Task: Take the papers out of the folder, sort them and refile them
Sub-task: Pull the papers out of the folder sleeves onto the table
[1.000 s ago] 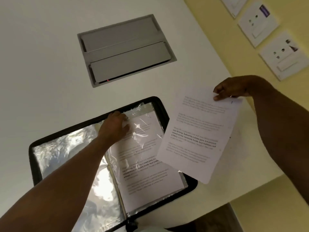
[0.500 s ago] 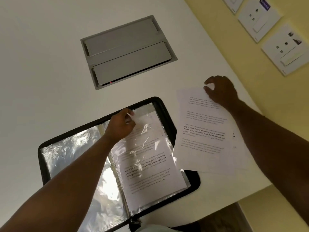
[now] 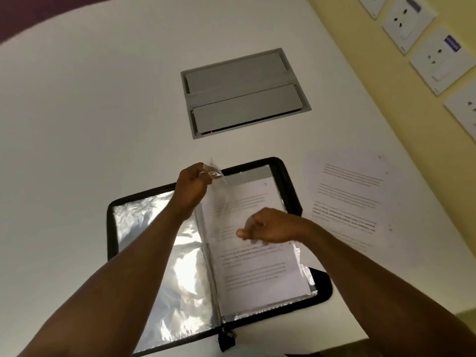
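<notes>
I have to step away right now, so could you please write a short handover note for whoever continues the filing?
Left hand: pinches the top corner of a clear sleeve, lifting it.
Right hand: curled over the open page; whether it grips the sleeve's edge is unclear.
Folder: open flat on the table, a printed sheet visible on its right side.
Done: loose papers lie right of the folder.
Left: remove remaining sheets, sort, refile.

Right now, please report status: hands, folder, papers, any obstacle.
Left hand pinches clear sleeve top, lifted. Right hand curled over page in folder; grip unclear. Removed papers lie on table right of folder. Nothing blocking.
</notes>
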The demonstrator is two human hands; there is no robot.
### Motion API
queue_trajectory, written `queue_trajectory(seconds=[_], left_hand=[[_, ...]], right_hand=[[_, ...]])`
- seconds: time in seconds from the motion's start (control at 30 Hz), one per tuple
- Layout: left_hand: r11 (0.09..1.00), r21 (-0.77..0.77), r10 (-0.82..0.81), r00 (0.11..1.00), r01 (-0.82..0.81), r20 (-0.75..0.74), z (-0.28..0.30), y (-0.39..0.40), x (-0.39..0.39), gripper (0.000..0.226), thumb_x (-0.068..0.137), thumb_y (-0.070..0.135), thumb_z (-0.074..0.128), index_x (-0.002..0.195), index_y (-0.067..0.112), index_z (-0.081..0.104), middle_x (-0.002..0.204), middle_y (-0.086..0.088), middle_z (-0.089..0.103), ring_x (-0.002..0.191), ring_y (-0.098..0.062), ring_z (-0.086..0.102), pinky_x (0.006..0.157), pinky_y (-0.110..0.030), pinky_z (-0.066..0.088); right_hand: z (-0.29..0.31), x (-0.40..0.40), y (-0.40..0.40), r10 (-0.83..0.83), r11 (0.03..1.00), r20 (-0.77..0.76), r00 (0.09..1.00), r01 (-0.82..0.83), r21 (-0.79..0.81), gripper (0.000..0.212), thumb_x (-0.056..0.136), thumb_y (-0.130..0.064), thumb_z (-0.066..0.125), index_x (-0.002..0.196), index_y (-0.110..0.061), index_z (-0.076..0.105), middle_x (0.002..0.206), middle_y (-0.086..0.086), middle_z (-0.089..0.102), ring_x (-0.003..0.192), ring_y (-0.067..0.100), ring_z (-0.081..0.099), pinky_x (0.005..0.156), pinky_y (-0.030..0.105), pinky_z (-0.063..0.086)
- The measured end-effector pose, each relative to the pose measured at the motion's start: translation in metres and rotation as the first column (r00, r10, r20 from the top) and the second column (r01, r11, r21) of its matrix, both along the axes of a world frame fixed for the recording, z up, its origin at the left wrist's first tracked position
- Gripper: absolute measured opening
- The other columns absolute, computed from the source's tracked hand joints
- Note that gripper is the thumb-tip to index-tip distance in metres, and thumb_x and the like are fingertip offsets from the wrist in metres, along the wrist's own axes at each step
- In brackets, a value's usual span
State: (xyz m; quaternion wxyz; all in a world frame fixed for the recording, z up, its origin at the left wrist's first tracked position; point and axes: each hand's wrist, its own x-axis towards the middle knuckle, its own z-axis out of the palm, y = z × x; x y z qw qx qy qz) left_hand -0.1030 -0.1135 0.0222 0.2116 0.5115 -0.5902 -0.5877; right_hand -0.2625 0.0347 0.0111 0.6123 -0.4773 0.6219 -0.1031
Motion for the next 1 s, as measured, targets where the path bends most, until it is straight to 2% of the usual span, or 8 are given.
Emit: queue_trajectory(seconds=[0.2, 0.33, 0.4, 0.5, 0.63, 0.8, 0.9, 1.0], left_hand=[[0.962, 0.048, 0.273, 0.955, -0.269, -0.116, 0.008, -0.004, 0.059, 0.021, 0.089, 0.001, 0.053, 0.095, 0.017, 0.064, 0.104, 0.000, 0.067, 0.097, -0.018, 0.063, 0.089, -0.035, 0.049], [0.929, 0.179, 0.342, 0.937, -0.325, -0.073, 0.008, 0.003, 0.101, 0.012, 0.096, 0.025, 0.050, 0.103, 0.021, 0.059, 0.096, 0.005, 0.063, 0.094, -0.015, 0.059, 0.086, -0.031, 0.045], [0.903, 0.315, 0.322, 0.946, -0.293, -0.045, 0.010, 0.011, 0.121, 0.034, 0.099, 0.046, 0.042, 0.114, 0.019, 0.059, 0.106, 0.000, 0.064, 0.099, -0.022, 0.061, 0.084, -0.033, 0.048], [0.831, 0.394, 0.433, 0.901, -0.393, -0.015, 0.003, 0.023, 0.150, 0.054, 0.096, 0.064, 0.030, 0.116, 0.019, 0.052, 0.107, -0.011, 0.065, 0.092, -0.033, 0.066, 0.083, -0.045, 0.053], [0.797, 0.432, 0.427, 0.900, -0.423, 0.092, -0.014, 0.031, 0.190, 0.086, 0.081, 0.086, 0.023, 0.126, 0.017, 0.048, 0.103, -0.014, 0.072, 0.092, -0.033, 0.071, 0.084, -0.043, 0.053], [0.905, 0.093, 0.366, 0.871, -0.415, 0.326, -0.031, 0.037, 0.212, 0.083, 0.074, 0.085, 0.044, 0.125, 0.021, 0.053, 0.115, -0.017, 0.066, 0.101, -0.032, 0.066, 0.090, -0.044, 0.052], [0.918, -0.291, 0.395, 0.708, -0.271, 0.586, -0.045, 0.041, 0.211, 0.067, 0.085, 0.043, 0.063, 0.139, 0.011, 0.039, 0.136, -0.017, 0.049, 0.121, -0.038, 0.050, 0.097, -0.046, 0.043], [0.903, -0.428, 0.328, 0.700, -0.035, 0.635, -0.055, 0.040, 0.199, 0.064, 0.081, 0.027, 0.065, 0.137, 0.007, 0.042, 0.140, -0.017, 0.044, 0.124, -0.039, 0.047, 0.097, -0.048, 0.043]], right_hand=[[0.017, 0.069, -0.013, -0.183, 0.977, 0.394, 0.901, 0.122, 0.175, 0.028, 0.094, -0.030, 0.062, 0.109, -0.008, 0.068, 0.106, 0.006, 0.071, 0.111, 0.025, 0.064, 0.088, 0.046, 0.056], [0.016, 0.115, -0.030, -0.133, 0.985, 0.442, 0.887, 0.068, 0.161, 0.042, 0.085, -0.056, 0.059, 0.117, -0.028, 0.063, 0.133, -0.006, 0.058, 0.130, 0.011, 0.047, 0.109, 0.046, 0.040], [0.010, 0.137, -0.035, -0.108, 0.985, 0.471, 0.875, 0.032, 0.167, 0.062, 0.079, -0.071, 0.052, 0.129, -0.034, 0.055, 0.149, -0.010, 0.042, 0.140, 0.010, 0.031, 0.116, 0.044, 0.027], [0.001, 0.170, -0.037, 0.012, 0.998, 0.358, 0.934, -0.034, 0.056, 0.076, 0.083, -0.074, 0.039, 0.146, -0.031, 0.038, 0.157, -0.008, 0.027, 0.143, 0.013, 0.024, 0.116, 0.039, 0.022], [-0.017, 0.209, -0.030, 0.235, 0.962, 0.088, 0.968, -0.219, -0.160, 0.059, 0.094, -0.060, 0.042, 0.139, -0.023, 0.048, 0.151, 0.001, 0.040, 0.138, 0.021, 0.037, 0.106, 0.031, 0.031], [-0.050, 0.225, -0.019, 0.489, 0.806, -0.342, 0.802, -0.565, -0.173, 0.085, 0.084, -0.079, 0.036, 0.150, -0.026, 0.030, 0.162, 0.002, 0.013, 0.149, 0.022, 0.005, 0.120, 0.045, 0.010], [-0.049, 0.230, -0.022, 0.511, 0.785, -0.330, 0.794, -0.587, -0.199, 0.084, 0.084, -0.075, 0.042, 0.143, -0.015, 0.042, 0.154, 0.009, 0.035, 0.143, 0.028, 0.027, 0.116, 0.046, 0.026], [-0.053, 0.223, -0.025, 0.333, 0.866, -0.268, 0.904, -0.406, -0.291, 0.062, 0.087, -0.062, 0.054, 0.123, -0.012, 0.059, 0.127, 0.009, 0.061, 0.116, 0.026, 0.056, 0.097, 0.045, 0.047]])
